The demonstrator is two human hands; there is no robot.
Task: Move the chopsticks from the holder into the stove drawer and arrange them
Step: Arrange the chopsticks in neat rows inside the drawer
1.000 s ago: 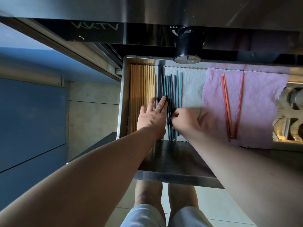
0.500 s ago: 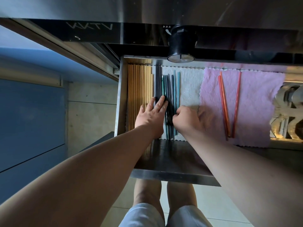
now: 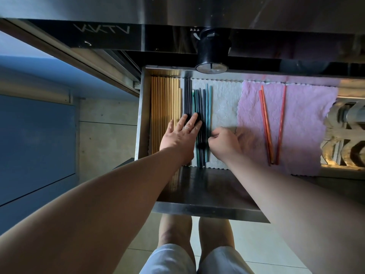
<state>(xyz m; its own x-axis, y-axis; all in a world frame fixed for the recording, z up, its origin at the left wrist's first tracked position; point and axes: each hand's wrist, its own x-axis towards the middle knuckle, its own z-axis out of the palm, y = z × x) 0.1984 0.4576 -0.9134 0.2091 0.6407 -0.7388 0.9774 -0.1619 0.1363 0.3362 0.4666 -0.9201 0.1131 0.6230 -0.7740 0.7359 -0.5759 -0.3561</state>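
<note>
The left hand [image 3: 177, 137], fingers straight and slightly spread, has slid toward 3 o'clock, off the pale wooden chopsticks [image 3: 164, 103] and onto the dark and teal plastic chopsticks [image 3: 207, 107] in the steel stove drawer [image 3: 141, 115]. The right hand [image 3: 223, 144] stays curled against their 3 o'clock edge (whether it grips one cannot be told). This set is probably being squared up. The red chopsticks [image 3: 265, 123], farther toward 3 o'clock, lie unaligned.

A pink cloth [image 3: 302, 119] is lying against a white cloth [image 3: 225, 103]; a black knob [image 3: 211, 54] is jutting out above them.
</note>
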